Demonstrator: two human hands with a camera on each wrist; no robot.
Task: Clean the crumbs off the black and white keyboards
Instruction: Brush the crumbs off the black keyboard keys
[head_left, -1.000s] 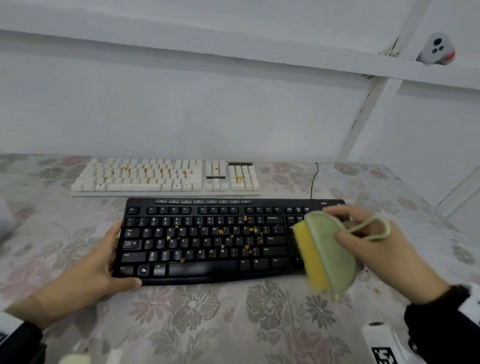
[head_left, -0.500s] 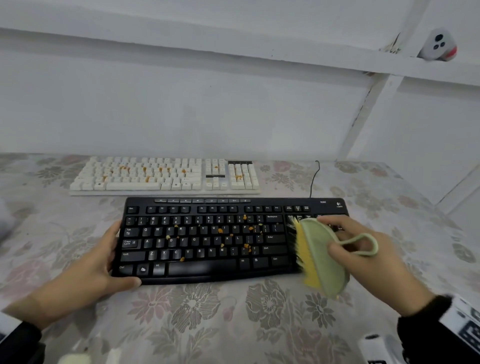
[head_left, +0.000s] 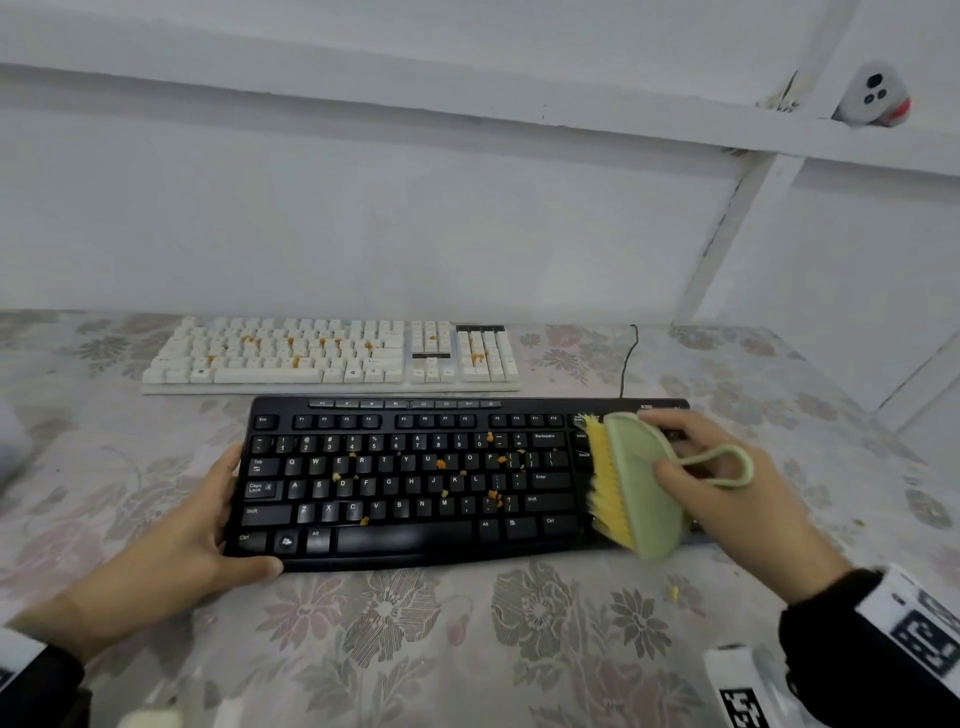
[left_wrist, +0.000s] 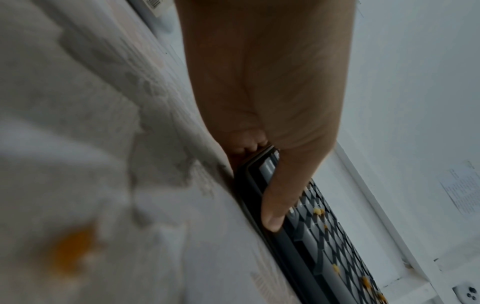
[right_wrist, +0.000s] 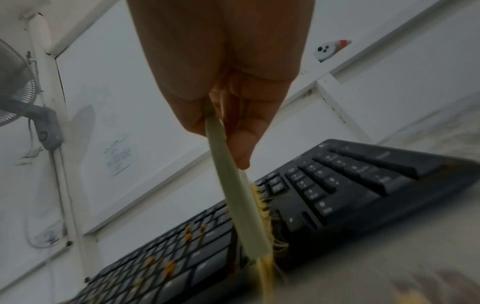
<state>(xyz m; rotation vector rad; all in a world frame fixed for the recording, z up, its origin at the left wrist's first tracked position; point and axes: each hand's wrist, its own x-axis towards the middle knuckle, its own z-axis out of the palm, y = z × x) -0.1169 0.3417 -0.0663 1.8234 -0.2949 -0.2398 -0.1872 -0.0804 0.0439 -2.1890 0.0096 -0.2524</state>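
Observation:
A black keyboard (head_left: 415, 483) lies in front of me with orange crumbs (head_left: 441, 463) scattered over its middle keys. My left hand (head_left: 208, 525) grips its left end, thumb (left_wrist: 275, 207) laid along the front edge. My right hand (head_left: 727, 483) holds a pale green brush (head_left: 644, 483) with yellow bristles (head_left: 605, 483); the bristles press on the keys just right of Enter. In the right wrist view the brush (right_wrist: 239, 195) stands on edge across the keyboard (right_wrist: 337, 195). Behind lies a white keyboard (head_left: 332, 353), also crumbed.
A flowered cloth (head_left: 415, 634) covers the table; one loose crumb (head_left: 674, 592) lies on it near my right wrist. A black cable (head_left: 626, 358) runs back from the black keyboard. A white wall stands close behind, with a fan (right_wrist: 15, 90) mounted on it.
My right hand has carried the brush leftwards and down from beyond the keyboard's right end onto its keys. The left hand has kept its hold.

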